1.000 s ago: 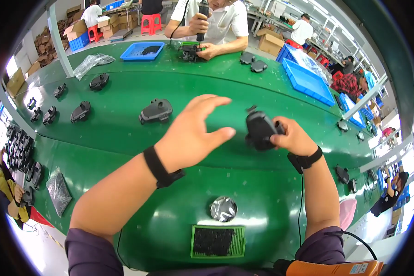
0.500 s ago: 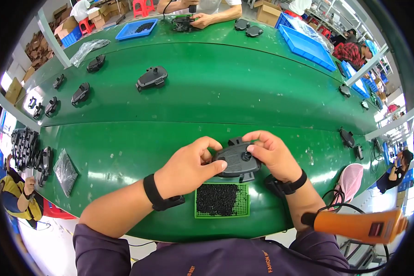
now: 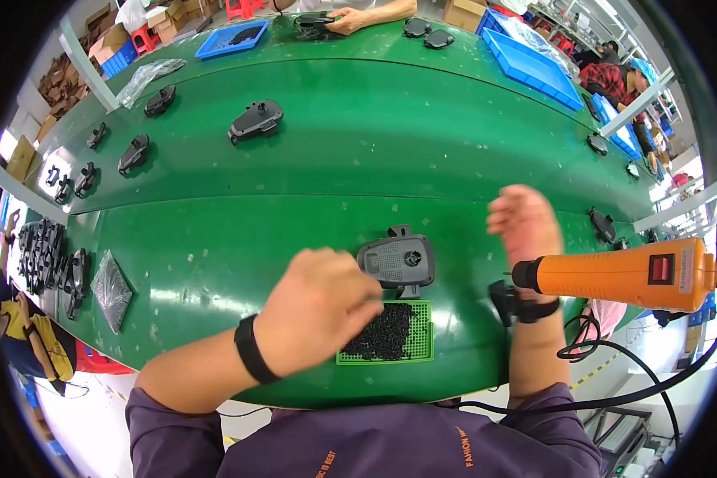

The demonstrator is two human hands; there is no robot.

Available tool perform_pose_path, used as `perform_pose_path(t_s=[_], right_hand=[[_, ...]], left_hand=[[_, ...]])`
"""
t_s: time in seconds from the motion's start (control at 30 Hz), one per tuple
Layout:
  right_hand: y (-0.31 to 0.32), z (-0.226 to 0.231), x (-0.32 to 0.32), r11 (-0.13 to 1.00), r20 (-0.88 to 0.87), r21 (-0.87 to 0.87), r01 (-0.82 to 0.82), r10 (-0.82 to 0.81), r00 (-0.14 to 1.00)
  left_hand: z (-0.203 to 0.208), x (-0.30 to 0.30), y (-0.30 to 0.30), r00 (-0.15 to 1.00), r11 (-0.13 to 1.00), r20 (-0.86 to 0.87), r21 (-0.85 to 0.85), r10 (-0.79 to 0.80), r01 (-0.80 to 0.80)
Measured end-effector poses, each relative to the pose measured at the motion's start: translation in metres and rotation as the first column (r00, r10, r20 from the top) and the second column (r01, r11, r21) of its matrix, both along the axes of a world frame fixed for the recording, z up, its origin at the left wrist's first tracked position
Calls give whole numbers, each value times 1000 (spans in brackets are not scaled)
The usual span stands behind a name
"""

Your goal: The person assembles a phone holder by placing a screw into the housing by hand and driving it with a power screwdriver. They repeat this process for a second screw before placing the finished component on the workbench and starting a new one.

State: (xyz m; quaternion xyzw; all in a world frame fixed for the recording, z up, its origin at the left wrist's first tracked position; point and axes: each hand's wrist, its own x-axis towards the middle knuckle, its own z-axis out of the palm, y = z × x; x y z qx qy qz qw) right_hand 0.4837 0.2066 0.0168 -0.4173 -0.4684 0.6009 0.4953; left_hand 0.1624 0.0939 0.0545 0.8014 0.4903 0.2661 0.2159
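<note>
A dark grey plastic housing [image 3: 396, 261] lies on the green table before me, with a short round post on its upper side and a tab at its far and near ends. Neither hand touches it. My left hand [image 3: 319, 307] hovers by the left side of a green mesh tray [image 3: 422, 354] full of small black pieces [image 3: 382, 334]; its fingers are bent down and smeared by motion. To the right, my right hand [image 3: 526, 227] is raised with loosely curled, blurred fingers and nothing seen in them. Close by it hangs an orange electric screwdriver [image 3: 613, 279], partly covering the wrist.
Similar housings [image 3: 256, 119] lie at the far left, with a pile of black parts [image 3: 41, 255] and a plastic bag [image 3: 113, 291] at the left edge. A black cable [image 3: 597, 404] loops at right. Across the table, a co-worker's hand [image 3: 346, 20] holds a dark part near a blue tray [image 3: 231, 40].
Both hands have let go of the housing, which now lies on the table. My left hand moved toward the tray, my right hand up and right. The orange screwdriver swung upward.
</note>
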Motion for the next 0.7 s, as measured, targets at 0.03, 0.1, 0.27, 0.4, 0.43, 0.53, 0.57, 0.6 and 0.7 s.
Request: perform_pose_path(t_s=[0.03,0.1,0.27,0.4,0.43,0.53,0.57,0.6,0.7], right_hand=[[4,13,15,999,-214,43,33,-23,976],[-33,62,3,952,-274,300,52,34,961],[-61,97,-9,660,47,712,-240,296,954],[-82,98,-22,733,66,665,-142,132,989],[-86,94,-31,801,21,597,-42,37,999],[-85,109,-72,870,-50,473,137,-129,990],[-82,112,-81,886,-76,403,228,-216,973],[-77,111,-85,884,-76,404,237,-225,971],[-64,107,-90,865,-205,498,62,48,978]], left_hand=[[4,3,-12,995,995,-43,-57,-90,88],[2,9,-22,984,982,-84,-121,-159,148],[-19,19,-27,919,967,-303,-107,-251,229],[-23,16,-25,964,976,-158,-87,-213,201],[-25,15,-26,976,977,-83,-88,-201,194],[-26,18,-25,985,981,35,-92,-168,171],[-26,18,-24,987,984,75,-97,-143,150],[-26,19,-22,985,985,115,-100,-126,137],[-13,30,-12,965,988,248,-108,-80,109]])
